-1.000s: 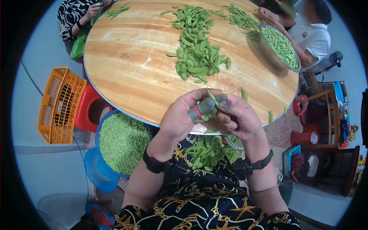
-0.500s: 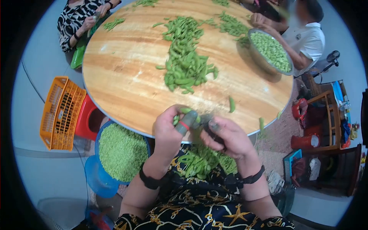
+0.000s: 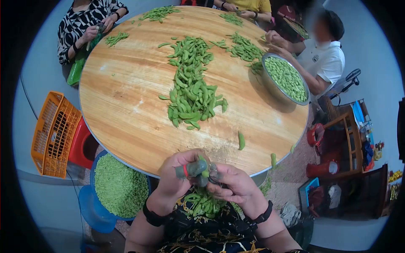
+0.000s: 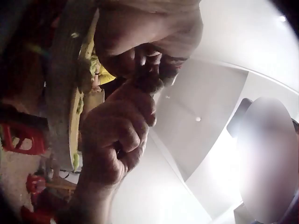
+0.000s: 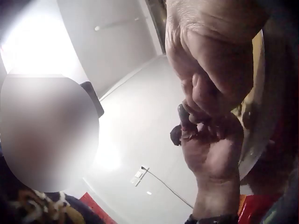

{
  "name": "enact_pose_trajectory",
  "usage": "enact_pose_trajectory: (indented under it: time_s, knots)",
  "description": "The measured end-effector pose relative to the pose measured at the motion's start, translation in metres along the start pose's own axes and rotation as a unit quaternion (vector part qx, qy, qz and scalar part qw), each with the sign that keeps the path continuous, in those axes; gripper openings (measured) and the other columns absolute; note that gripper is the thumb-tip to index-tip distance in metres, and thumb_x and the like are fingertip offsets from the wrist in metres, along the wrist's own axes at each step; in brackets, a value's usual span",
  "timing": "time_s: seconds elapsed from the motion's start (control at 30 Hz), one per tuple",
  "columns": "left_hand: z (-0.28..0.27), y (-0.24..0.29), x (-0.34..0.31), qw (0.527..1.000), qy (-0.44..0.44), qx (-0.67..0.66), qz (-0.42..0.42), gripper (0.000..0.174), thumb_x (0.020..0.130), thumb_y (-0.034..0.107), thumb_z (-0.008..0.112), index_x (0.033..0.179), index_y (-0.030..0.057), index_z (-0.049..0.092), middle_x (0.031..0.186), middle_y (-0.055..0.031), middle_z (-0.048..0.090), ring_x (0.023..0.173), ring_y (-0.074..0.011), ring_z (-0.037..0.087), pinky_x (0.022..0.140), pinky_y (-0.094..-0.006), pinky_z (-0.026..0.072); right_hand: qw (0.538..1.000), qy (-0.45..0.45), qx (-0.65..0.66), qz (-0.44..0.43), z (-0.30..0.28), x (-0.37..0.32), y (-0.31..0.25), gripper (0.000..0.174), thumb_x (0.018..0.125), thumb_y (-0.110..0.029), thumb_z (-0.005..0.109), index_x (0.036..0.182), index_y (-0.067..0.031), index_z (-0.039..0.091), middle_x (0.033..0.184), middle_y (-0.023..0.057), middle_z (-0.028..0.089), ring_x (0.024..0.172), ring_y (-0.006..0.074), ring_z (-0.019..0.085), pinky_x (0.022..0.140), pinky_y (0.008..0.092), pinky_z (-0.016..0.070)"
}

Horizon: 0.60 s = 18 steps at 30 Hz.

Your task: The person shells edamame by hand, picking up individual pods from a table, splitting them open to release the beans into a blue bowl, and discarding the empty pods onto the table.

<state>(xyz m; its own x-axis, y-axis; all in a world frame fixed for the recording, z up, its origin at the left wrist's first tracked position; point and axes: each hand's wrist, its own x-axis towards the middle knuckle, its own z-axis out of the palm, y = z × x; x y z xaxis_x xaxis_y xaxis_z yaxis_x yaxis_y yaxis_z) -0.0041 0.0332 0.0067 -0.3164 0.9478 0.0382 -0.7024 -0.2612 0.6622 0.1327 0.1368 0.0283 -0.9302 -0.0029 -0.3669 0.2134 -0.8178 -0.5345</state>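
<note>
At the table's near edge the left hand (image 3: 179, 170), its thumb in a grey-green cover with a red band, grips a green pod (image 3: 205, 173). The right hand (image 3: 231, 183) meets it from the other side, its dark-stained fingertips pinching at the same pod. In the left wrist view the right hand (image 4: 119, 135) has its fingers curled against the left. The right wrist view has the left hand (image 5: 210, 151) below the right palm. More pods (image 3: 202, 204) lie on the lap beneath both hands.
A long pile of pods (image 3: 190, 84) runs down the round table (image 3: 126, 84). A metal bowl of shelled beans (image 3: 287, 80) stands at the right. A blue tub of beans (image 3: 120, 185), red stool (image 3: 80, 145) and orange crate (image 3: 55, 135) are left. Other people sit around.
The head view has shifted, so more of the table's far side and people show. The hands, briefly a little apart, are together again at a pod.
</note>
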Motion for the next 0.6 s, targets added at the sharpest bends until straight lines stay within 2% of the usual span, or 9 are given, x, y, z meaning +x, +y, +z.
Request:
enact_pose_trajectory:
  time_s: [0.1,0.13,0.2,0.3,0.37,0.4,0.47,0.57,0.6]
  knots:
    - [0.002,0.004,-0.002,0.999,0.037,0.014,-0.014,0.015,0.082,0.014,0.061,0.079,0.0004,0.057,0.07,-0.003,0.054,0.057,-0.0102,0.05,0.052,-0.021,0.0401,0.999,-0.014,-0.046,0.017,0.006,0.006,-0.012,0.021,0.094,-0.02,0.044,0.102,-0.002,0.051,0.074,0.0033,0.055,0.042,0.0017,0.035,0.038,0.0142,0.0264]
    - [0.003,0.004,-0.002,0.985,0.076,0.153,0.04,0.012,0.081,0.011,0.061,0.078,0.0004,0.057,0.07,-0.0031,0.054,0.057,-0.0103,0.051,0.052,-0.0212,0.0403,0.991,0.013,-0.134,-0.017,0.011,0.009,-0.015,0.02,0.095,-0.02,0.044,0.099,-0.0024,0.051,0.073,0.0024,0.054,0.043,0.002,0.036,0.04,0.015,0.0272]
    - [-0.008,0.008,-0.001,0.889,0.112,0.42,0.141,0.006,0.078,0.003,0.061,0.075,-0.0003,0.057,0.069,-0.0044,0.053,0.059,-0.011,0.051,0.054,-0.0232,0.0408,0.964,0.049,-0.256,-0.059,0.012,0.015,-0.019,0.019,0.095,-0.02,0.042,0.09,-0.0037,0.05,0.071,0.0002,0.053,0.046,0.0026,0.037,0.045,0.0173,0.0287]
    - [-0.006,0.011,0.001,0.894,0.131,0.397,0.161,0.023,0.082,0.019,0.064,0.072,0.0013,0.054,0.072,-0.0037,0.057,0.065,-0.0115,0.053,0.059,-0.0232,0.0412,0.969,-0.005,-0.24,-0.061,0.005,0.025,-0.021,0.02,0.095,-0.02,0.042,0.092,-0.0029,0.052,0.072,-0.0001,0.053,0.048,0.0022,0.038,0.045,0.0171,0.0287]
    - [-0.012,0.014,0.001,0.931,0.11,0.315,0.15,0.023,0.081,0.019,0.065,0.07,0.0,0.055,0.07,-0.0056,0.056,0.064,-0.0127,0.054,0.058,-0.0241,0.0415,0.983,-0.041,-0.174,-0.033,0.005,0.03,-0.02,0.022,0.095,-0.021,0.043,0.099,-0.0015,0.052,0.072,0.0006,0.053,0.048,0.0021,0.038,0.045,0.0166,0.0285]
    - [-0.018,0.017,-0.001,0.975,0.067,0.183,0.104,0.024,0.08,0.019,0.065,0.07,-0.0007,0.056,0.069,-0.0061,0.055,0.063,-0.0131,0.053,0.057,-0.0245,0.0413,0.992,-0.021,-0.127,0.01,0.012,0.032,-0.018,0.022,0.095,-0.02,0.044,0.102,-0.0013,0.051,0.071,0.001,0.053,0.048,0.0019,0.038,0.044,0.0165,0.0279]
    - [-0.019,0.024,-0.005,0.999,0.025,0.001,0.042,0.025,0.079,0.02,0.064,0.07,-0.0021,0.057,0.068,-0.0062,0.052,0.062,-0.0127,0.051,0.055,-0.0246,0.0403,0.997,-0.042,-0.04,0.048,0.014,0.037,-0.009,0.023,0.094,-0.018,0.044,0.108,-0.0014,0.05,0.07,0.0031,0.053,0.047,0.0021,0.038,0.043,0.0159,0.0265]
    - [-0.021,0.024,-0.002,0.996,0.065,-0.016,0.054,0.028,0.08,0.024,0.063,0.07,-0.001,0.056,0.069,-0.0048,0.051,0.063,-0.0125,0.05,0.054,-0.0233,0.0393,0.995,-0.044,-0.088,0.035,0.013,0.042,-0.014,0.02,0.093,-0.016,0.045,0.106,-0.002,0.05,0.07,0.0009,0.053,0.049,0.0031,0.041,0.045,0.0164,0.0309]
    - [-0.017,0.018,-0.003,0.993,0.103,-0.039,0.048,0.02,0.08,0.019,0.064,0.079,0.0007,0.055,0.074,-0.003,0.05,0.067,-0.0104,0.05,0.056,-0.0217,0.039,0.985,-0.014,-0.172,0.001,0.016,0.043,-0.019,0.014,0.091,-0.015,0.048,0.096,-0.0023,0.052,0.066,0.0011,0.053,0.05,0.0076,0.046,0.046,0.0213,0.0361]
